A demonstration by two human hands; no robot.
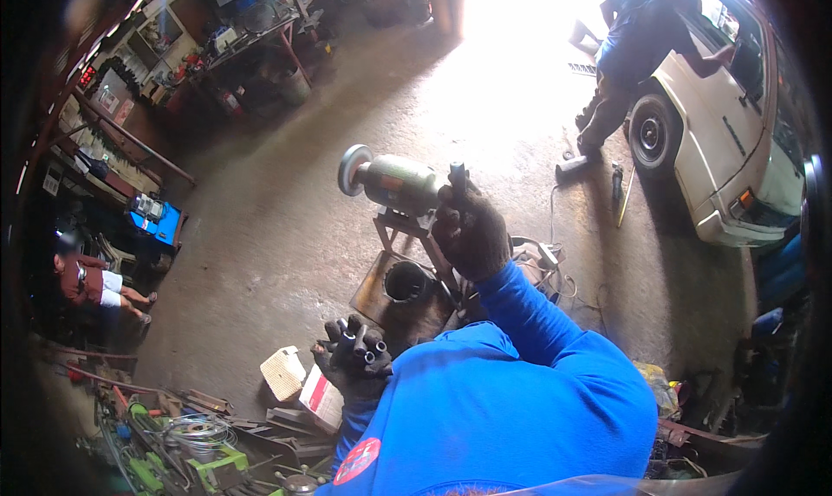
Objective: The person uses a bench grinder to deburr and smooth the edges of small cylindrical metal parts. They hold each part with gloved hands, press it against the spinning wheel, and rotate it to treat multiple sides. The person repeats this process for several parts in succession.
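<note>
A greenish bench grinder stands on a metal stand, with a round grinding wheel on its left end. My right hand, in a dark glove, is closed around a short metal tube at the grinder's right end. Whether the tube touches a wheel there cannot be seen. Lower and to the left, my left hand, also gloved, is closed on several short metal tubes, their round ends showing among the fingers.
Below the grinder sits a dark round container on a metal plate. Opened boxes stand near my left hand. Cables lie on the floor to the right. Another person leans at a white vehicle; a person sits far left.
</note>
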